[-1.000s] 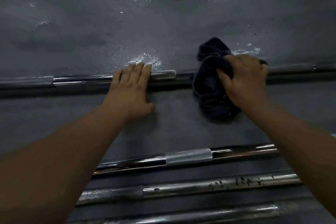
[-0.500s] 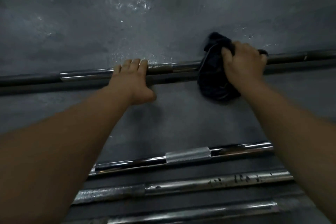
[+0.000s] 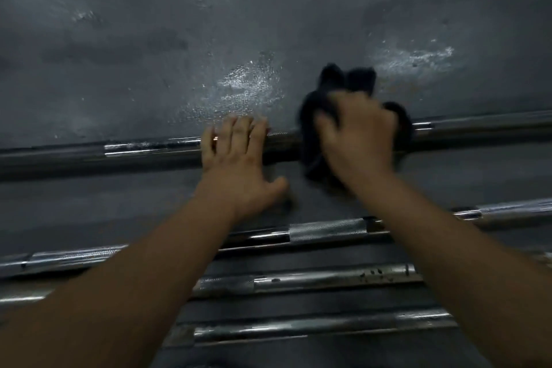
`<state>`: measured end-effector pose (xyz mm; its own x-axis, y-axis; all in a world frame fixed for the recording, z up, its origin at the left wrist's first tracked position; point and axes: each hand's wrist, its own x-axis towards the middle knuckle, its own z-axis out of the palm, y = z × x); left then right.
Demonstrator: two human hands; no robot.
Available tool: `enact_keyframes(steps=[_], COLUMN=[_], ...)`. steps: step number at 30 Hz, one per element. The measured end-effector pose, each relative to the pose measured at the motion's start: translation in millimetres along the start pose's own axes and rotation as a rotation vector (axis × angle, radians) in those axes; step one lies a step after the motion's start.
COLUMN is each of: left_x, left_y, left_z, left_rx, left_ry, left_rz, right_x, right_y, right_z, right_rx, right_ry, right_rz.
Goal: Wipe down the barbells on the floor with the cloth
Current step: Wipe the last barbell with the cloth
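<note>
Two bare forearms reach across a dark grey floor (image 3: 119, 69). The left hand (image 3: 236, 158) lies flat on the far barbell (image 3: 149, 149). Its fingers (image 3: 239, 131) are straight and close together over the top of the shaft, and its thumb is spread sideways onto the floor on the near side.

Just to its right on the same bar, the right hand (image 3: 358, 140), blurred, grips a dark cloth (image 3: 346, 81), its fingers curled round the bunched fabric. Folds of the cloth stand up beyond the knuckles on the far side and sag below the bar on the near side. The hands are close but apart, with a short knurled stretch of shaft showing between them.

Three more bars lie parallel, nearer the camera. The second barbell (image 3: 325, 228), with a bright knurled band, passes under both forearms. The third barbell (image 3: 328, 278) is flecked with dark specks toward its right. The nearest barbell (image 3: 298, 327) is lowest in view.

Beyond the far barbell, one wet patch (image 3: 248, 86) glistens just past the left fingertips. A second patch (image 3: 412, 57) glistens further right, past the cloth.
</note>
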<state>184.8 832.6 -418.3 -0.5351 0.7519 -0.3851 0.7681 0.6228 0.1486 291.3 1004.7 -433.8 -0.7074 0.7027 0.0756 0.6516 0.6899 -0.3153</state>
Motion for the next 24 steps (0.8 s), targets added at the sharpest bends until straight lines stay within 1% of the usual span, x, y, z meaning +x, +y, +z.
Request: enact_keyframes(steps=[2, 3, 4, 6, 8, 9, 11, 13, 14, 15, 16, 17, 18, 19, 20, 21, 22, 23, 24], left_x=[3, 7, 15, 35, 54, 60, 68, 75, 77, 78, 78, 75, 70, 64, 56, 46, 35, 24, 13], left_y=[-7, -14, -21, -27, -25, -23, -24, -26, -26, -25, -23, -20, -17, -15, -13, -12, -10, -9, -8], left_z=[5, 0, -7, -29, -42, -45, -45, -45, -45, -45, -44, -44, -45, -43, -40, -37, -35, -33, -30], left_rx=[0.004, 0.005, -0.014, -0.094, -0.127, -0.126, -0.119, -0.079, -0.051, -0.03, -0.021, -0.027, -0.046, -0.06, -0.061, -0.056, -0.045, -0.035, -0.027], left_ry=[0.007, -0.002, -0.016, -0.086, -0.159, -0.164, -0.108, -0.093, -0.1, -0.097, -0.09, -0.086, -0.083, -0.082, -0.091, -0.114, -0.14, -0.154, -0.161], left_rz=[0.021, 0.056, 0.081, 0.056, 0.005, -0.002, 0.011, 0.012, 0.006, -0.005, -0.02, -0.028, -0.03, -0.028, -0.024, -0.022, -0.021, -0.022, -0.02], right_x=[-11, -10, -3, 13, 28, 31, 33, 43, 50, 57, 64, 66, 69, 77, 87, 94, 97, 94, 81], right_y=[-45, -57, -60, -41, 1, 26, 63, 65, 55, 41, 26, 12, 1, -4, -7, -8, -6, -4, -6], right_z=[14, 18, 18, 10, 0, -7, -16, -12, -10, -8, -7, -9, -13, -20, -31, -44, -54, -58, -56], right_rx=[0.044, 0.061, 0.071, 0.053, 0.027, 0.001, -0.065, -0.105, -0.087, -0.064, -0.043, -0.001, 0.09, 0.243, 0.45, 0.683, 0.823, 0.825, 0.717], right_ry=[-0.06, -0.072, -0.08, -0.102, -0.055, -0.009, 0.083, 0.076, 0.05, -0.004, -0.062, -0.128, -0.162, -0.141, -0.05, 0.091, 0.211, 0.237, 0.184], right_rz=[-0.207, -0.261, -0.292, -0.315, -0.248, -0.158, 0.051, 0.169, 0.181, 0.142, 0.047, -0.039, -0.084, -0.033, 0.089, 0.22, 0.299, 0.321, 0.268])
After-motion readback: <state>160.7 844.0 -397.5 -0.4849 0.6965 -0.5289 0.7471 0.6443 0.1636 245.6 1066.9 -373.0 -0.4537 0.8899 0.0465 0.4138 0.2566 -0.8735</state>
